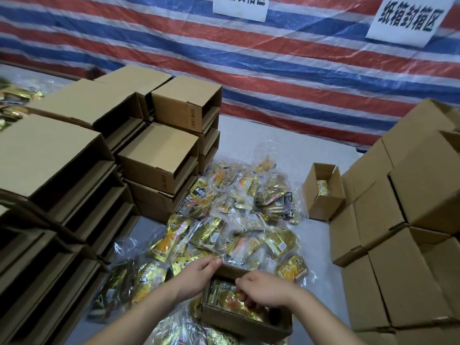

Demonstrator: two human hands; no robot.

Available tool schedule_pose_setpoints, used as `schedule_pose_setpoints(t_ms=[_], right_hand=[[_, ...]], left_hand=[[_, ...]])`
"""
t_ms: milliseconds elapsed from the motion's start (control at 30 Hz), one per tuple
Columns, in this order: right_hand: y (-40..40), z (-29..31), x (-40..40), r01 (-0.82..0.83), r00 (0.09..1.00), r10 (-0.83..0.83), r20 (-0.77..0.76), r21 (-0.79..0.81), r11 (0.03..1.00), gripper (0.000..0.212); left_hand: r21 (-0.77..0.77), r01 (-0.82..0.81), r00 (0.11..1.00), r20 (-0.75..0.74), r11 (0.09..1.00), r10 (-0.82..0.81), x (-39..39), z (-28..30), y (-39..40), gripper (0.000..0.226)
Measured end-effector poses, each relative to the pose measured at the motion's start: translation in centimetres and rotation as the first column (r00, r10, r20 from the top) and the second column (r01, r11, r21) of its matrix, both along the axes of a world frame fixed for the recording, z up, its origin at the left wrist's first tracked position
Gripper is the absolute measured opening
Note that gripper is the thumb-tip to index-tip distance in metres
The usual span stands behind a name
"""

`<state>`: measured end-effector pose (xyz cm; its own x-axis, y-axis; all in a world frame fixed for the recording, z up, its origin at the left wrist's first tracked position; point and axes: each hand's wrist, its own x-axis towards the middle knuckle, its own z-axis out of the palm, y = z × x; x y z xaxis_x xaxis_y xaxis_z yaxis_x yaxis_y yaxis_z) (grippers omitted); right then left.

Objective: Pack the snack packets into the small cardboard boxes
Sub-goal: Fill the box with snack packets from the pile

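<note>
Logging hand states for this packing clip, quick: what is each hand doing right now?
Left hand: fingers pinching the far flap of the open box.
Right hand: fingers curled down into the box onto the gold packets; an actual grip cannot be told.

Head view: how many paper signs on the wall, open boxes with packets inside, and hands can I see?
Paper signs: 2
Open boxes holding packets: 2
Hands: 2
Total: 6

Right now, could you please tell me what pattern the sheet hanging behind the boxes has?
The tarp has red, blue and white stripes, seen in the head view.
</note>
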<state>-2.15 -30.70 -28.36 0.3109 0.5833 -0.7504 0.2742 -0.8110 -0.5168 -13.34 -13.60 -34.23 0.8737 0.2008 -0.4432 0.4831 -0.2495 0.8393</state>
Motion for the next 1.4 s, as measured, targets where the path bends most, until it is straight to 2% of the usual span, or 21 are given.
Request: schedule_pose_setpoints(t_ms=[167, 267, 367, 433, 500, 533, 600, 633, 700, 800, 867, 967, 1167, 1300, 1400], right_hand=[[-0.4, 0.1, -0.4, -0.180, 0.975, 0.196, 0.109, -0.140, 0.974, 0.034], [-0.1, -0.1, -1.0, -0.186, 0.975, 0.203, 0.085, -0.172, 0.967, 0.029], [-0.1, 1.0, -0.8, -0.216, 0.970, 0.232, 0.080, -0.168, 0.962, 0.032], [-0.2, 2.3, -0.6, -0.188, 0.975, 0.197, 0.100, -0.091, 0.978, 0.035], [-0.2, 3.5, -0.2, -0.094, 0.987, 0.084, 0.140, 0.069, 0.993, 0.030], [-0.1, 4.0, 0.2, -0.070, 0.975, 0.035, 0.219, 0.153, 0.986, 0.026], [0.1, 4.4, 1.1, -0.139, 0.888, 0.019, 0.460, 0.227, 0.964, 0.014], [0.2, 4.3, 1.5, -0.202, 0.834, 0.061, 0.549, 0.200, 0.959, 0.022], [0.2, 3.4, 1.6, -0.287, 0.790, 0.201, 0.580, 0.060, 0.956, 0.040], [0.1, 1.5, 0.5, -0.308, 0.825, 0.308, 0.474, -0.080, 0.948, 0.028], [-0.1, 0.7, 0.1, -0.305, 0.809, 0.308, 0.501, -0.090, 0.948, 0.022], [-0.3, 0.1, 0.1, -0.297, 0.777, 0.290, 0.559, -0.081, 0.951, 0.024], [-1.7, 0.3, 0.9, -0.233, 0.806, 0.195, 0.559, -0.003, 0.972, 0.022], [-4.3, 1.7, 3.1, -0.042, 0.822, -0.027, 0.569, 0.107, 0.993, 0.011], [-7.0, 2.9, 5.9, 0.149, 0.789, -0.244, 0.564, 0.211, 0.966, 0.030]], left_hand=[[0.014, -0.020, 1.000, -0.012, 1.000, 0.020, 0.0, 0.5, -0.2, 0.029], [-0.004, -0.009, 1.000, -0.021, 1.000, 0.009, -0.1, 0.4, -0.3, 0.029], [-0.007, -0.029, 0.999, -0.034, 1.000, 0.029, -0.1, 0.5, -0.2, 0.030], [-0.003, -0.021, 0.999, -0.037, 1.000, 0.020, -0.1, 0.5, -0.2, 0.030], [-0.017, -0.007, 0.999, -0.043, 1.000, 0.006, -0.1, 0.6, -0.3, 0.031], [-0.028, -0.008, 0.999, -0.046, 1.000, 0.007, -0.1, 0.6, -0.3, 0.031], [-0.036, -0.028, 0.998, -0.050, 0.999, 0.026, -0.1, 0.8, -0.4, 0.031], [-0.039, -0.040, 0.998, -0.050, 0.998, 0.038, -0.1, 0.9, -0.5, 0.031], [-0.054, -0.053, 0.998, -0.048, 0.997, 0.051, -0.1, 1.1, -0.5, 0.029], [-0.069, -0.072, 0.996, -0.054, 0.995, 0.068, 0.0, 1.1, -0.4, 0.030], [-0.085, -0.086, 0.995, -0.048, 0.993, 0.082, 0.0, 1.0, -0.5, 0.031], [-0.081, -0.087, 0.995, -0.055, 0.993, 0.082, 0.0, 1.0, -0.7, 0.033], [-0.024, -0.081, 0.995, -0.054, 0.996, 0.079, 1.3, 2.5, -1.3, 0.031], [-0.091, -0.114, 0.993, -0.023, 0.989, 0.113, 4.5, 6.1, -2.7, 0.028], [-0.135, -0.100, 0.995, 0.003, 0.986, 0.101, 7.2, 8.7, -4.1, 0.057]])
